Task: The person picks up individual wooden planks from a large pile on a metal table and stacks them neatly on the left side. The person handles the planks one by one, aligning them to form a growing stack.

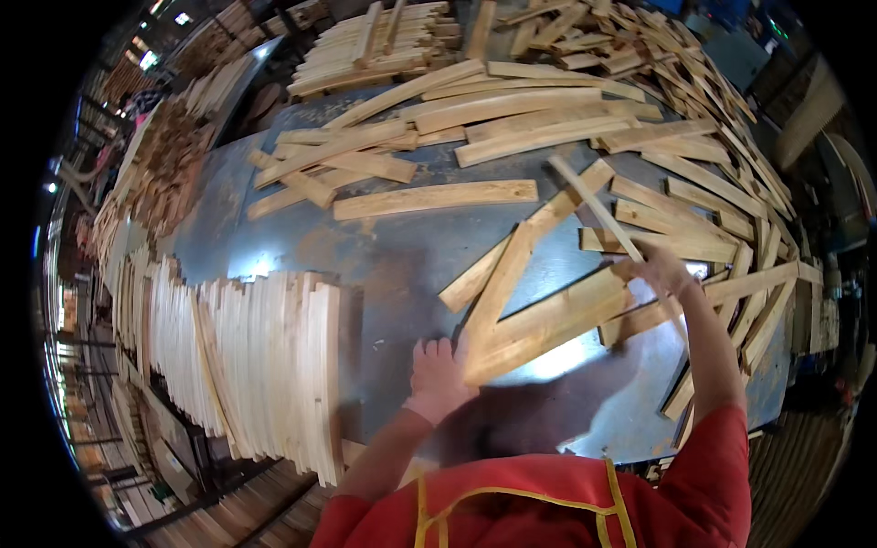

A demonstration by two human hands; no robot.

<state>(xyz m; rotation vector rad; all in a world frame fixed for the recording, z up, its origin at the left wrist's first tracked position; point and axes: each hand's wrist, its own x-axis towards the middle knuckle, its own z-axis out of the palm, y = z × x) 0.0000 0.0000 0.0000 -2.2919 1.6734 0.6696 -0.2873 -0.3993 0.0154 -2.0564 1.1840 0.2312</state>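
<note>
— Far left, by the counter (384, 256) edge?
— Row of pale wooden slats (247, 365), stood on edge and packed tight, running from the left rim toward the middle. Behind it, a heap of darker offcuts (169, 155).

— Next along, the left hand (438, 370)?
— Laid palm down on the grey metal counter, fingers spread flat, fingertips touching the near end of a wide slat (548, 320). Pressing rather than gripping (no fingers curled round anything). Red sleeve below it, apron with yellow trim at the lower edge.

— And that wide slat?
— Flat on the counter, slanting up to the right from the left hand toward the right hand. Crossed by a longer board (525, 247) angled up toward the scattered pile.

— Right hand (662, 269)?
— Raised just above the far end of the wide slat, closed round a thin strip (594, 205) that points up and left. Somewhat blurred, so finger positions hard to tell exactly.

— Farther right and behind?
— Loose planks (713, 210) strewn across the right side, overlapping at all angles. Neater stack of boards (375, 46) at the top, beyond the counter.
</note>
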